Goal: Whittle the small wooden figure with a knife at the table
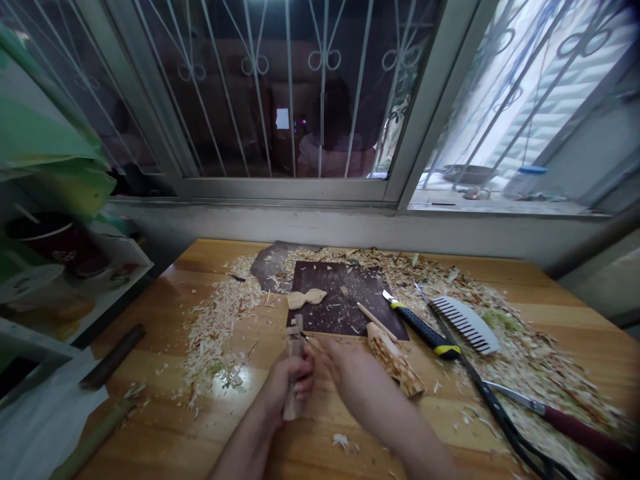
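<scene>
My left hand (pixel 293 380) is closed around an upright, pale piece of carved wood (pixel 291 408), whose notched top (pixel 295 327) sticks out above the fingers. Close beside it on the right is my right hand (pixel 336 357), blurred by motion, its fingers drawn in near the wood. A small dark tip shows at those fingers; the rest of whatever they grip is hidden. Just beyond the hands, a carved wooden figure with a narrow waist (pixel 307 298) lies at the left edge of a dark mat (pixel 327 320).
Wood shavings (pixel 220 320) ring the work area. Right of the hands lie a partly barked wood piece (pixel 393 360), a slim wooden stick (pixel 375 320), a black-yellow utility knife (pixel 425 332), a white comb (pixel 467 323) and a red-handled tool (pixel 575 427). A dark stick (pixel 113 357) lies left.
</scene>
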The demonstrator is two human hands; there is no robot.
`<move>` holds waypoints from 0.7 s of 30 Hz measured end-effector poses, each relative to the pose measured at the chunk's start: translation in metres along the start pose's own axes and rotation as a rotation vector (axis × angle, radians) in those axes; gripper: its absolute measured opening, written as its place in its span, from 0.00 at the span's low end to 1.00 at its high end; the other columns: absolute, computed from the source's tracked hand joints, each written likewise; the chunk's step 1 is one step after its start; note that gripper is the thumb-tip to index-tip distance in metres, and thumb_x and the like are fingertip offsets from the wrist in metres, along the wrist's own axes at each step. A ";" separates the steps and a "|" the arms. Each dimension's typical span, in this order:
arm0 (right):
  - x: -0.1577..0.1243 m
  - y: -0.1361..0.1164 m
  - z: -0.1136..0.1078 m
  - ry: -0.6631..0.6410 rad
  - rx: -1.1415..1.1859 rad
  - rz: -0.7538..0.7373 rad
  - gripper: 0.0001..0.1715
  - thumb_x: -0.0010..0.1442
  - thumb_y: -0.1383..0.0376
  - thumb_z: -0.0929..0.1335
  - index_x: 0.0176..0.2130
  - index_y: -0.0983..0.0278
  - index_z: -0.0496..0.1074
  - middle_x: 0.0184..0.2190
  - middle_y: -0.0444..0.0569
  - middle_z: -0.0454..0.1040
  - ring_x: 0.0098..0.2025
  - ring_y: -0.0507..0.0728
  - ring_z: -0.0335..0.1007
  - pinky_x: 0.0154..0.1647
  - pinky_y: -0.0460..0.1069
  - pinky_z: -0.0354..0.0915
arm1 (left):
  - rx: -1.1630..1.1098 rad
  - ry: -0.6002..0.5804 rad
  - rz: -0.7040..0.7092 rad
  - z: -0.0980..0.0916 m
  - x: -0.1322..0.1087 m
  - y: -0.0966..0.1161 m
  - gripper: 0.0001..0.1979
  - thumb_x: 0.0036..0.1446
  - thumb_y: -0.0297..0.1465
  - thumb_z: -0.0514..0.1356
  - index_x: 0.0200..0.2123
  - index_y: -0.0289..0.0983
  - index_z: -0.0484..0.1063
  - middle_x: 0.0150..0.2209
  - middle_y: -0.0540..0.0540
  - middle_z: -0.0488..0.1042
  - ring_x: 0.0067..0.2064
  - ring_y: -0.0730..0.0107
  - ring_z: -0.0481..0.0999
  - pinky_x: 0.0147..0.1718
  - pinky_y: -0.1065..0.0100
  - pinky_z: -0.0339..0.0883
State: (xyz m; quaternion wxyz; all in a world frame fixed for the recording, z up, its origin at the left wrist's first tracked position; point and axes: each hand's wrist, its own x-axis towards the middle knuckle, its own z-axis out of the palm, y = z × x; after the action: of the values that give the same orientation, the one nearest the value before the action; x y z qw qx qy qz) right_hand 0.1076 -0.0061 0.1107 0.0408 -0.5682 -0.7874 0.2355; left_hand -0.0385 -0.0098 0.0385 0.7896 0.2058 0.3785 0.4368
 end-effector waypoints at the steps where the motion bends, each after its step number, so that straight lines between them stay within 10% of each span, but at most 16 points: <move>1: -0.004 0.011 -0.010 -0.005 0.008 -0.029 0.15 0.63 0.64 0.57 0.40 0.61 0.70 0.32 0.49 0.77 0.34 0.55 0.72 0.31 0.44 0.58 | 0.092 -0.043 -0.067 -0.003 -0.003 0.002 0.10 0.34 0.26 0.57 0.25 0.37 0.60 0.15 0.58 0.57 0.12 0.86 0.48 0.12 0.77 0.35; 6: -0.021 0.054 -0.044 -0.243 0.017 -0.291 0.18 0.62 0.61 0.58 0.29 0.61 0.73 0.25 0.43 0.74 0.28 0.50 0.66 0.27 0.42 0.55 | 0.368 -0.308 -0.369 -0.012 -0.014 0.011 0.12 0.35 0.22 0.61 0.27 0.37 0.64 0.19 0.57 0.60 0.13 0.86 0.51 0.12 0.75 0.35; 12: -0.032 0.053 -0.048 -0.203 -0.022 -0.291 0.17 0.62 0.61 0.59 0.29 0.60 0.73 0.24 0.42 0.74 0.27 0.50 0.66 0.26 0.42 0.53 | 0.326 -0.404 -0.456 -0.007 -0.019 0.015 0.11 0.37 0.23 0.61 0.28 0.38 0.65 0.17 0.57 0.58 0.12 0.84 0.50 0.12 0.75 0.34; 21: -0.004 -0.005 -0.001 0.028 -0.181 -0.009 0.14 0.62 0.65 0.58 0.41 0.63 0.69 0.32 0.52 0.77 0.34 0.60 0.74 0.27 0.47 0.59 | 0.102 0.115 0.086 -0.003 -0.006 0.007 0.12 0.37 0.28 0.60 0.24 0.38 0.57 0.15 0.60 0.53 0.13 0.86 0.49 0.12 0.79 0.38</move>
State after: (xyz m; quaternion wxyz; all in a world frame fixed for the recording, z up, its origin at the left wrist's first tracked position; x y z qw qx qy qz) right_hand 0.1052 -0.0105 0.1146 0.0014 -0.5693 -0.8074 0.1550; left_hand -0.0464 -0.0108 0.0439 0.7355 0.2365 0.4359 0.4616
